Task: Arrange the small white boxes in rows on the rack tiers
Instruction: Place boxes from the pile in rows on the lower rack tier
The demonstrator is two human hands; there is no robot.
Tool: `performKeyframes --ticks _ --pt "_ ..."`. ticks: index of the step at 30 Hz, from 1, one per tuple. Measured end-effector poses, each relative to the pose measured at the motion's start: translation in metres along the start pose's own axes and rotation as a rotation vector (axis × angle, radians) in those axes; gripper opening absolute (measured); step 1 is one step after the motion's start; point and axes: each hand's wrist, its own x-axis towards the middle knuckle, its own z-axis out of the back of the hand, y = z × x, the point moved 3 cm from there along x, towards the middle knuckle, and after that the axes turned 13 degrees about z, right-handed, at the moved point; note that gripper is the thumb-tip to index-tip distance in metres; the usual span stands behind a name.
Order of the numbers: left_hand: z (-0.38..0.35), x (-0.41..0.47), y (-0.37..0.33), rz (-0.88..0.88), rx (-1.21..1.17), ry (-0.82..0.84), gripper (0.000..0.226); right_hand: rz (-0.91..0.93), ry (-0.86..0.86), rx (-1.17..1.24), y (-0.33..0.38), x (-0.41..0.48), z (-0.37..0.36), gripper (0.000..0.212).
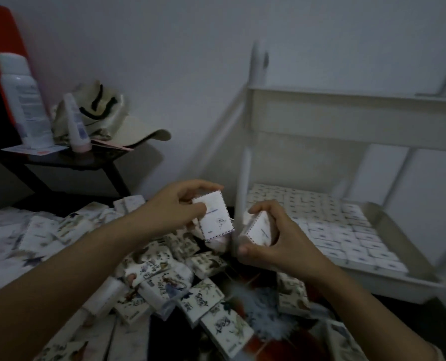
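Two boxes in hand. Left hand [172, 204]: thumb and curled fingers pinch one white box [218, 217], upright. Right hand [281, 241]: fingers curled round second box [261, 230], tilted, just beside the first. Loose pile [177, 277] below both hands, too many to count. Rack [346, 121] right of the fingers, two tiers showing; lower tier [373, 284] packed with rows of boxes [333, 225].

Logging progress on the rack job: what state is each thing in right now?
Left hand: grips a white box, raised.
Right hand: grips a second white box.
Lower rack tier: packed with rows of boxes.
Upper rack tier: contents hidden.
Box pile: loose, jumbled.
Bottle: upright.
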Motion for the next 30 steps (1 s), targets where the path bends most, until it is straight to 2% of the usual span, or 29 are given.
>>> performKeyframes --ticks 2,4,5,7,11,14,17,21,23,26,30 --pt "-0.03 0.009 -0.014 -0.021 0.021 0.071 0.051 -0.076 -0.023 0.037 -0.013 -0.022 0.023 0.059" --pt "-0.06 0.018 -0.028 -0.033 0.019 0.132 0.046 -0.155 -0.06 0.107 -0.026 -0.041 0.045 0.032" --pt "-0.075 0.022 -0.034 -0.043 0.023 0.157 0.044 -0.2 -0.091 0.159 -0.032 -0.049 0.056 0.029" --pt "-0.102 0.033 -0.044 -0.066 0.052 0.186 0.044 -0.254 -0.157 0.216 -0.043 -0.066 0.08 0.044" --pt "-0.148 0.064 -0.046 -0.08 0.074 0.194 0.047 -0.283 -0.232 0.14 -0.056 -0.093 0.118 0.054" --pt "-0.174 0.089 -0.041 -0.064 0.013 0.165 0.047 -0.335 -0.265 0.186 -0.063 -0.106 0.138 0.062" --pt "-0.194 0.111 -0.036 -0.024 -0.132 0.122 0.046 -0.337 -0.299 0.311 -0.07 -0.11 0.148 0.066" --pt "-0.212 0.135 -0.032 0.034 -0.222 0.105 0.045 -0.378 -0.376 0.649 -0.085 -0.101 0.153 0.059" --pt "-0.217 0.144 -0.03 0.001 -0.157 0.059 0.046 -0.379 -0.411 0.781 -0.092 -0.092 0.152 0.059" --pt "-0.221 0.149 -0.033 -0.154 0.115 -0.053 0.037 -0.382 -0.477 0.867 -0.108 -0.075 0.151 0.053" --pt "-0.226 0.156 -0.031 -0.22 0.221 -0.023 0.028 -0.434 -0.521 0.842 -0.136 -0.044 0.161 0.065"
